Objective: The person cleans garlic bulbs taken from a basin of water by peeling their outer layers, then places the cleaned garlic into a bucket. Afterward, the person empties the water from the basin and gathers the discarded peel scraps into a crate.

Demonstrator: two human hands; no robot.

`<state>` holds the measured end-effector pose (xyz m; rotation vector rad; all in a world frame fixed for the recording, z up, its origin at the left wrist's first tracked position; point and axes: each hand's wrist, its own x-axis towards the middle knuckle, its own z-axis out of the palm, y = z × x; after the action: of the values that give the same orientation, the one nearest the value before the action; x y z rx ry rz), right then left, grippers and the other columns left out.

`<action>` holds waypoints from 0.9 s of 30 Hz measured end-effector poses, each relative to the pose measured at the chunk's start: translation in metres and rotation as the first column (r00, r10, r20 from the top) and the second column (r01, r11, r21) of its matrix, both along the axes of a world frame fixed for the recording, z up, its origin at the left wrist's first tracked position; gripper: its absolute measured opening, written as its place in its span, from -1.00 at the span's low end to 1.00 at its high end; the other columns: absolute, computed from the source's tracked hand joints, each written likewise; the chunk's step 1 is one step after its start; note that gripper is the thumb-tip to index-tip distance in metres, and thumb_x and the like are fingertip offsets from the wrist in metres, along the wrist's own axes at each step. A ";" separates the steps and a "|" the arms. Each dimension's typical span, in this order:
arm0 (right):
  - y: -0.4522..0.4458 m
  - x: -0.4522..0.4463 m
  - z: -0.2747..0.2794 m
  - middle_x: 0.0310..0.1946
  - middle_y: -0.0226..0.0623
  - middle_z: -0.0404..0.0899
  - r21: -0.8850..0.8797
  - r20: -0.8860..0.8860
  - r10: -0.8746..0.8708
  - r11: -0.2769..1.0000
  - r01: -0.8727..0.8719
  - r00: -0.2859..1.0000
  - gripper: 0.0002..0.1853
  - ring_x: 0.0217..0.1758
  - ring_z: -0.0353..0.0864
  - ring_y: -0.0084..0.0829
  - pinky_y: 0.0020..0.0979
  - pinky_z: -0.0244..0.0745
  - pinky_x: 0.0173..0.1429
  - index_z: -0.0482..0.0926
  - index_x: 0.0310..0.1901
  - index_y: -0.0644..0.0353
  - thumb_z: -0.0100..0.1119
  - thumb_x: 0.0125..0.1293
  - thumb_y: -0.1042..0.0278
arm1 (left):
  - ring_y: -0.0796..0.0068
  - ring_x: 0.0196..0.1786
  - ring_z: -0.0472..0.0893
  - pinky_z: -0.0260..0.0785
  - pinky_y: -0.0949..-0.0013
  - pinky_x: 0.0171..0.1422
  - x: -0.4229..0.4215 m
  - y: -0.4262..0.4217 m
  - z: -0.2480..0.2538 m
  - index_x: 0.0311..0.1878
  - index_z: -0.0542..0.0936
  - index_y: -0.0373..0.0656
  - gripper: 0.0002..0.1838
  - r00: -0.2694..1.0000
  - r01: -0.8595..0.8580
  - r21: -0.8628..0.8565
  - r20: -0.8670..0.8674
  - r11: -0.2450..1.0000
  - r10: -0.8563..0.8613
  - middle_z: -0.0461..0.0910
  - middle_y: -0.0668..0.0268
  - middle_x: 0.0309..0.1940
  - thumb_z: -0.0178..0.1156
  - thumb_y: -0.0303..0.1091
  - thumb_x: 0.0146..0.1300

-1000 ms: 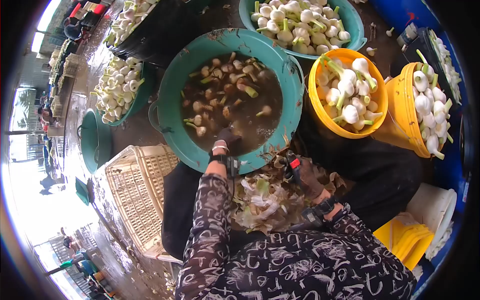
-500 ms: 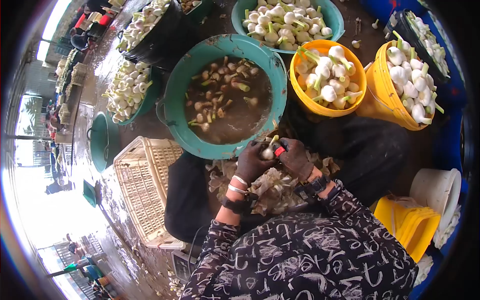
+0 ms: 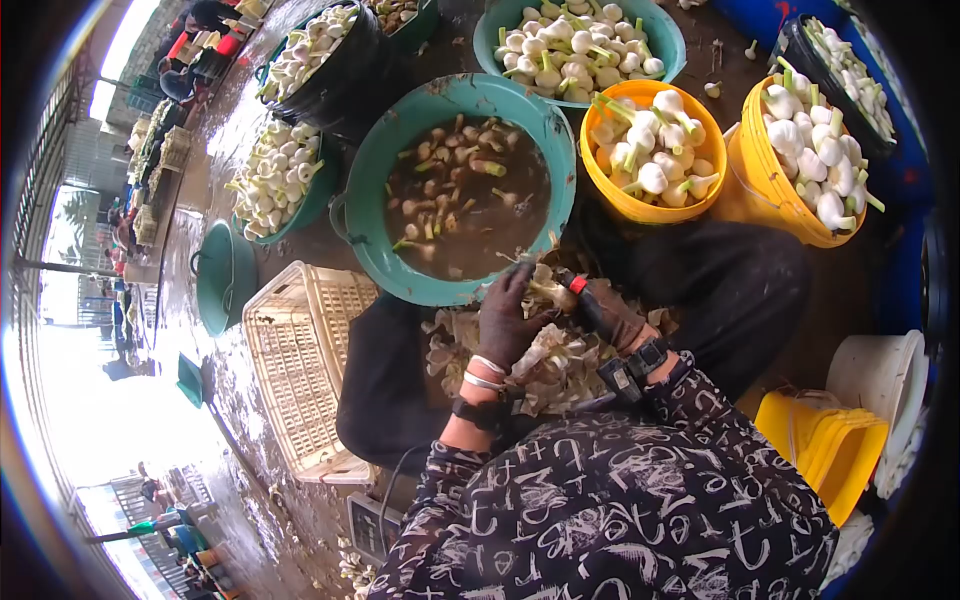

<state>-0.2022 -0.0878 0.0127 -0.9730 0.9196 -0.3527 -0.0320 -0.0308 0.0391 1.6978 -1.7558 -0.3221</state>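
Note:
In the head view, a garlic bulb point(image 3: 546, 290) with loose, brownish papery skin is between my dark-gloved hands, close to the near rim of a green tub point(image 3: 353, 175). My left hand point(image 3: 507, 322) has its fingers along the bulb's left side and the thumb below. From the right, my right hand point(image 3: 610, 312) closes on the same bulb; something red point(image 3: 578, 284) shows at one of its fingers. Peeled garlic skins point(image 3: 545, 365) lie heaped in my lap under both hands. Muddy water with several unpeeled bulbs point(image 3: 440, 200) fills part of the tub.
Yellow buckets point(image 3: 590, 180) of white garlic stand beyond my right knee, with another green basin point(image 3: 484, 45) of garlic behind. A cream plastic crate point(image 3: 290, 400) leans at my left leg. Stacked yellow containers point(image 3: 800, 440) and a white bucket point(image 3: 860, 355) sit at right.
Half a second ago both hands pinched a smooth white bulb with a short green stem; now a bulb with papery brown skin is there. My hands have spread slightly, and the left fingers are straighter.

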 end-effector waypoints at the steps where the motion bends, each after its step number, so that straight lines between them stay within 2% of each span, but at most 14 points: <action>1: 0.002 0.001 -0.007 -0.57 -0.49 0.45 0.003 0.002 0.003 1.000 -0.003 1.000 -0.73 -0.57 0.40 -0.67 -0.61 0.29 -0.52 0.51 -0.11 0.25 0.06 0.29 0.23 | 0.20 -0.16 0.58 0.41 0.30 -0.01 0.004 0.001 -0.003 0.03 0.49 -0.14 -0.46 1.000 -0.003 0.003 0.002 1.000 0.003 0.57 0.20 -0.21 0.39 -0.38 -0.11; 3: 0.005 0.003 -0.019 -0.59 -0.50 0.45 -0.556 -0.046 0.083 0.826 -0.095 0.995 -0.72 -0.56 0.41 -0.69 -0.59 0.29 -0.51 0.55 -0.26 0.24 0.13 0.24 0.15 | 0.11 -0.18 0.57 0.43 0.27 -0.12 0.010 0.005 -0.012 -0.08 0.57 -0.06 -0.64 0.980 0.185 0.314 0.013 0.931 -0.199 0.58 0.18 -0.24 0.31 -0.36 -0.02; 7: -0.003 0.004 -0.021 -0.43 -0.34 0.57 -0.146 -0.188 0.164 0.970 -0.193 0.968 -0.65 -0.41 0.51 -0.53 -0.47 0.41 -0.30 0.55 -0.11 0.19 0.20 0.17 0.12 | 0.17 -0.31 0.61 0.43 0.26 -0.24 0.009 0.013 -0.032 -0.14 0.60 -0.11 -0.75 0.986 0.150 0.313 -0.115 0.938 -0.119 0.60 0.16 -0.28 0.23 -0.34 0.08; 11: -0.002 0.002 -0.022 -0.28 -0.30 0.58 -0.549 -0.242 0.250 0.761 -0.345 0.937 -0.56 -0.30 0.51 -0.57 -0.53 0.41 -0.15 0.52 -0.08 0.23 0.33 0.06 0.15 | 0.30 -0.33 0.63 0.45 0.28 -0.25 0.016 0.018 -0.051 -0.06 0.57 -0.19 -0.70 0.983 0.101 0.485 -0.180 0.869 -0.013 0.62 0.12 -0.28 0.22 -0.36 0.12; 13: 0.001 0.005 -0.018 -0.23 -0.30 0.57 -0.696 -0.239 0.235 0.635 -0.335 0.942 -0.53 -0.26 0.50 -0.58 -0.53 0.41 -0.10 0.50 -0.07 0.25 0.36 0.03 0.17 | 0.39 -0.31 0.63 0.46 0.34 -0.21 0.021 0.020 -0.049 0.00 0.54 -0.24 -0.66 0.343 0.327 0.642 -0.764 0.693 0.546 0.63 0.13 -0.25 0.22 -0.39 0.12; 14: 0.004 0.009 -0.020 -0.22 -0.33 0.56 -0.530 -0.003 0.210 0.829 -0.180 0.978 -0.54 -0.21 0.51 -0.55 -0.51 0.43 -0.07 0.50 -0.07 0.24 0.37 0.01 0.21 | 0.35 -0.26 0.62 0.46 0.39 -0.14 0.024 0.022 -0.047 -0.03 0.56 -0.22 -0.72 0.303 0.356 0.656 -0.755 0.666 0.581 0.62 0.21 -0.23 0.19 -0.41 0.17; 15: 0.005 0.012 -0.022 -0.20 -0.35 0.55 -0.294 0.218 0.118 0.955 -0.050 0.969 -0.55 -0.17 0.52 -0.53 -0.49 0.44 -0.04 0.50 -0.07 0.23 0.38 0.00 0.25 | 0.35 -0.26 0.62 0.46 0.39 -0.14 0.020 0.022 -0.037 -0.03 0.56 -0.22 -0.72 0.303 0.355 0.655 -0.756 0.667 0.581 0.62 0.21 -0.23 0.19 -0.41 0.17; 17: 0.005 0.014 -0.023 -0.20 -0.36 0.55 -0.192 0.236 0.073 0.981 -0.028 0.969 -0.57 -0.14 0.52 -0.51 -0.48 0.45 -0.03 0.48 -0.05 0.21 0.34 0.04 0.28 | 0.63 -0.26 0.52 0.40 0.53 -0.16 0.009 0.027 -0.026 -0.07 0.55 -0.25 -0.75 0.907 0.223 0.019 -0.371 0.975 -0.200 0.56 0.38 -0.28 0.11 -0.30 0.29; 18: 0.004 0.014 -0.022 -0.20 -0.37 0.54 -0.089 0.248 0.025 0.996 -0.003 0.969 -0.59 -0.11 0.52 -0.49 -0.46 0.46 -0.01 0.46 -0.03 0.18 0.30 0.08 0.31 | 0.63 -0.24 0.50 0.39 0.53 -0.16 0.007 0.031 -0.031 -0.07 0.55 -0.25 -0.76 0.714 0.190 0.187 -0.700 0.964 -0.005 0.55 0.38 -0.26 0.04 -0.32 0.34; 19: 0.005 0.015 -0.021 -0.20 -0.37 0.54 -0.092 0.245 0.028 0.996 -0.005 0.969 -0.59 -0.11 0.52 -0.49 -0.46 0.46 -0.01 0.46 -0.03 0.18 0.30 0.08 0.31 | 0.63 -0.24 0.50 0.39 0.53 -0.16 0.008 0.035 -0.035 -0.07 0.55 -0.25 -0.76 0.712 0.189 0.183 -0.702 0.965 -0.006 0.55 0.38 -0.26 0.04 -0.32 0.34; 21: 0.008 0.019 -0.019 -0.18 -0.37 0.54 0.464 0.416 -0.415 0.862 0.204 0.809 -0.61 -0.20 0.53 -0.57 -0.56 0.45 -0.14 0.46 -0.03 0.19 0.30 0.10 0.34 | 0.63 -0.26 0.50 0.38 0.54 -0.14 0.011 0.042 -0.034 -0.07 0.55 -0.25 -0.76 0.724 0.160 0.263 -0.686 0.952 0.067 0.55 0.37 -0.28 0.05 -0.30 0.33; 23: 0.005 0.017 -0.024 -0.13 -0.33 0.52 0.386 0.477 -0.405 0.894 0.228 0.780 -0.64 -0.17 0.53 -0.53 -0.53 0.46 -0.10 0.41 -0.02 0.21 0.16 0.24 0.19 | 0.61 -0.27 0.51 0.38 0.55 -0.12 0.014 0.046 -0.023 -0.08 0.56 -0.25 -0.74 0.887 0.156 0.294 -0.463 0.943 -0.003 0.58 0.34 -0.30 0.08 -0.26 0.32; 25: 0.000 0.012 -0.046 -0.13 -0.31 0.52 -0.093 0.461 -0.201 0.958 0.272 0.864 -0.58 -0.15 0.54 -0.46 -0.48 0.47 -0.05 0.40 0.01 0.25 0.03 0.31 0.06 | 0.24 -0.21 0.60 0.41 0.37 -0.06 0.001 0.051 0.005 -0.09 0.58 -0.23 -0.77 0.536 0.523 0.520 -0.817 0.676 0.214 0.62 0.17 -0.28 0.18 -0.37 0.21; 27: 0.002 0.014 -0.048 -0.18 -0.31 0.53 -0.080 0.564 -0.194 0.955 0.287 0.802 -0.55 -0.13 0.53 -0.47 -0.46 0.45 -0.01 0.42 0.02 0.30 -0.06 0.34 0.04 | 0.27 -0.20 0.61 0.43 0.33 -0.07 -0.003 0.052 0.012 -0.09 0.58 -0.24 -0.69 0.743 0.558 0.541 -0.663 0.630 -0.089 0.63 0.18 -0.32 0.27 -0.31 0.13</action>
<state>-0.1887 -0.0863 -0.0349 -0.8296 0.4807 -0.8918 -0.0346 0.0216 0.0507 1.4321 -1.5169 -1.7353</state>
